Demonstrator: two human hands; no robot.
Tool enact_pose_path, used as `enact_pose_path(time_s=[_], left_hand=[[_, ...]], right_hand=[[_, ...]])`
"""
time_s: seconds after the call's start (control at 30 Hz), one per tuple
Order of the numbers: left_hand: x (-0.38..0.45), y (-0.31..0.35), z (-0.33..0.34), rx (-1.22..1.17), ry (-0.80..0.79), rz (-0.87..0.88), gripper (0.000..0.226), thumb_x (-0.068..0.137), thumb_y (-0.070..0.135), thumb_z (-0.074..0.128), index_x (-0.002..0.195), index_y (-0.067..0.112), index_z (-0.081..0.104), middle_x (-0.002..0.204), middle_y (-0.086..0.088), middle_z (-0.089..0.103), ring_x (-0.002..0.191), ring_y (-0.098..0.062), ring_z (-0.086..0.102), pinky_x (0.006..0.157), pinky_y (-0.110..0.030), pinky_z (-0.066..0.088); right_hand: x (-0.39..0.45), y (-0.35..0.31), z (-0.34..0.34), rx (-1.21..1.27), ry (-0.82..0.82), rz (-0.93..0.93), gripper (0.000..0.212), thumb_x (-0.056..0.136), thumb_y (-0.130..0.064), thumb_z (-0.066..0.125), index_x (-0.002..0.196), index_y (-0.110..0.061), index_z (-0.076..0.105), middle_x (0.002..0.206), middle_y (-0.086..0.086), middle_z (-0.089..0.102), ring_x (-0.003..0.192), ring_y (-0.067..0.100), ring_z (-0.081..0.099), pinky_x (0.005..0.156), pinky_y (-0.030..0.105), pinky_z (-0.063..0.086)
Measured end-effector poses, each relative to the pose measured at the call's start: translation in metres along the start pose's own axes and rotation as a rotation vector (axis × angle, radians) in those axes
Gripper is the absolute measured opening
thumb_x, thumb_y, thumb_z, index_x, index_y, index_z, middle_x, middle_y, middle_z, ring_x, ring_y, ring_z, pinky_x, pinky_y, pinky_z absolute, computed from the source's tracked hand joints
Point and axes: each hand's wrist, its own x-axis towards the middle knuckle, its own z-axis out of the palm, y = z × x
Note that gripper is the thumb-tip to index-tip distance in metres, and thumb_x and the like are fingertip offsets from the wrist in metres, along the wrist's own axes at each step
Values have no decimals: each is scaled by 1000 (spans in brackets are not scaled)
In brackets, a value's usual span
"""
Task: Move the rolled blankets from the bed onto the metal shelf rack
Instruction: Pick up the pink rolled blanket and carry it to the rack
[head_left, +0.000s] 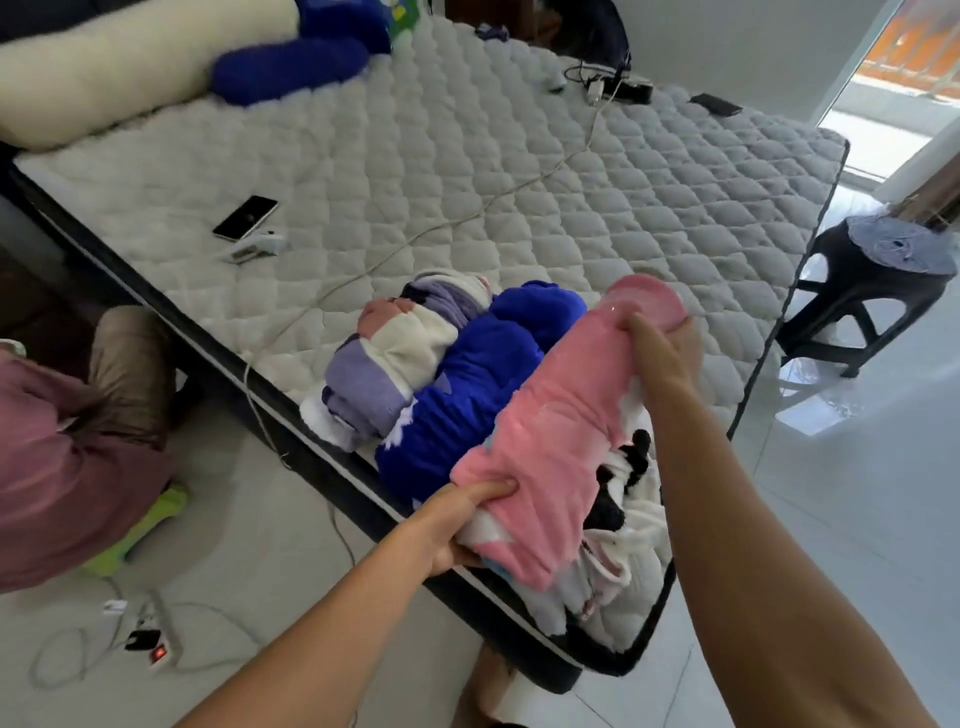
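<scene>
Three rolled blankets lie side by side near the front corner of the bed (519, 182). The pink roll (561, 415) is nearest the corner, and both my hands hold it. My left hand (457, 525) grips its near end, and my right hand (662, 358) clasps its far end from the right. A blue roll (467, 384) lies just left of it, touching it. A purple, white and pink patchwork roll (395, 353) is further left. Under the pink roll lies a white blanket with black patches (618, 499). The metal shelf rack is out of view.
A phone (245, 217), a white gadget (254, 247) and a long white cable (467, 218) lie on the bed. A seated person (67, 452) is on the floor at left, beside a power strip (156, 639). A dark stool (872, 280) stands right of the bed.
</scene>
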Motion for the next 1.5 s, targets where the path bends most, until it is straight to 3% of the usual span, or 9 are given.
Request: enact_pose_path(time_s=[0.2, 0.33, 0.57, 0.8, 0.93, 1.1, 1.33, 1.43, 1.5], left_hand=[[-78, -45, -54, -54, 70, 155, 53, 71, 34, 79, 118, 21, 59, 118, -8, 68, 107, -30, 64, 84, -47, 57], [-138, -96, -109, -170, 175, 211, 62, 66, 32, 82, 123, 22, 60, 117, -7, 70, 107, -26, 66, 82, -43, 58], [-259, -202, -210, -457, 475, 327, 20, 85, 8, 63, 104, 14, 64, 97, -9, 70, 87, -21, 65, 75, -35, 56], [-356, -305, -298, -811, 866, 456, 51, 74, 16, 72, 124, 11, 58, 121, -16, 67, 111, -31, 64, 86, -46, 56], [-398, -345, -341, -980, 1057, 565, 49, 79, 13, 70, 126, 11, 57, 123, -13, 66, 117, -31, 60, 96, -45, 52], [-432, -369, -382, -1204, 1287, 655, 58, 69, 11, 70, 125, 19, 58, 120, -11, 68, 113, -29, 63, 96, -45, 53], [-479, -400, -410, -1460, 1493, 723, 41, 70, 3, 67, 109, 16, 63, 99, -8, 70, 91, -24, 65, 86, -41, 55], [-509, -425, -426, -1474, 1581, 755, 40, 78, 0, 64, 116, 12, 61, 102, -12, 70, 89, -24, 67, 67, -33, 58], [-528, -444, -441, -1484, 1641, 763, 47, 74, 2, 67, 120, 8, 61, 111, -17, 70, 97, -29, 67, 73, -36, 58]], right_hand=[[-121, -48, 21, 30, -67, -331, 77, 72, -43, 74, 131, -5, 43, 132, 11, 47, 120, 26, 49, 95, 30, 41], [-221, -71, 68, -81, -300, -580, 70, 79, -45, 70, 128, -3, 43, 132, 12, 46, 122, 25, 45, 88, 25, 31], [-429, -83, 168, -87, -726, -962, 66, 76, -39, 75, 119, 3, 47, 123, 18, 50, 116, 28, 49, 83, 22, 30], [-636, -92, 239, 91, -1206, -1193, 72, 75, -41, 75, 127, -2, 44, 125, 14, 48, 116, 25, 48, 97, 31, 41], [-741, -92, 278, 152, -1439, -1359, 70, 77, -39, 74, 129, -4, 42, 127, 13, 48, 116, 22, 48, 85, 15, 31], [-848, -89, 308, 247, -1736, -1452, 69, 77, -42, 74, 128, -9, 42, 130, 9, 46, 106, 8, 41, 87, 19, 37], [-974, -80, 322, 369, -2064, -1548, 67, 79, -40, 72, 131, -11, 41, 128, 5, 46, 105, 8, 42, 85, 17, 39], [-1031, -70, 328, 364, -2155, -1549, 70, 79, -43, 70, 134, -15, 38, 134, 6, 42, 109, 11, 44, 92, 26, 45], [-1070, -64, 332, 355, -2193, -1557, 72, 80, -42, 69, 138, -15, 35, 137, 7, 39, 118, 18, 46, 95, 29, 43]])
